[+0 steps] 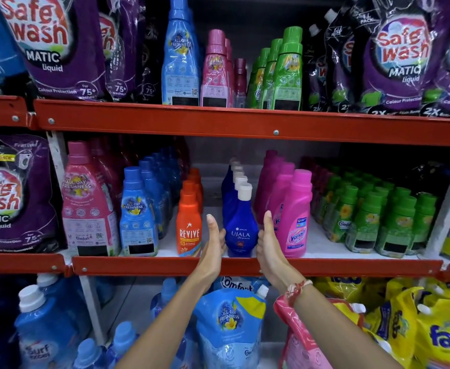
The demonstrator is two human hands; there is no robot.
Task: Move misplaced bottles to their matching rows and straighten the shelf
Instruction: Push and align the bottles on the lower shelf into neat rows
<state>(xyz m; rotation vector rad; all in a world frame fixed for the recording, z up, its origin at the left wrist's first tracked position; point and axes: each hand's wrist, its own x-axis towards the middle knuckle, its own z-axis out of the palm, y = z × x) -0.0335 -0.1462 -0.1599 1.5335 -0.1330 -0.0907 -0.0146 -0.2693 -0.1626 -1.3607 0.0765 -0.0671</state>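
A dark blue Ujala bottle (241,230) with a white cap stands at the front of its row on the middle shelf. My left hand (215,239) presses its left side and my right hand (267,239) presses its right side, thumbs pointing up. Behind it runs a line of matching blue bottles (231,187). To the left stands an orange Revive bottle row (189,225); to the right, pink Vanish bottles (295,219).
The red shelf beam (245,266) runs just under my wrists. Light blue Comfort bottles (138,217) and a big pink one (88,203) stand at left, green bottles (372,217) at right. Pouches (231,323) fill the lower shelf; more bottles (215,73) line the top shelf.
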